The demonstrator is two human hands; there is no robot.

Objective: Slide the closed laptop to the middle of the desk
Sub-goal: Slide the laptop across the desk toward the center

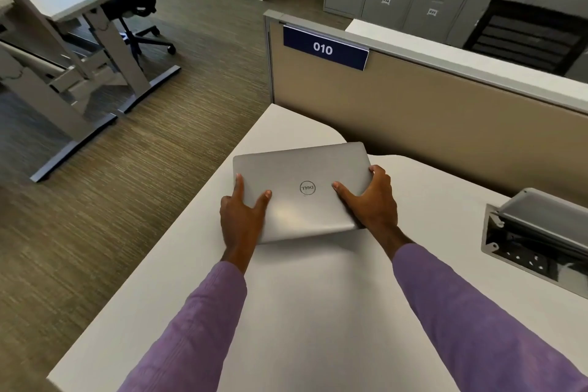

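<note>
Laptop [305,191] gripped at the desk's far left corner — slide not finished.
Left hand [243,213] and right hand [370,200] clasp its sides; lid shut, the desk [318,312] middle lies nearer and rightward.

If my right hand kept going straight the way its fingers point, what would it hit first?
Probably nothing on the desk: the right hand points up-left across the laptop lid, then past the desk corner; depth is unclear.
</note>
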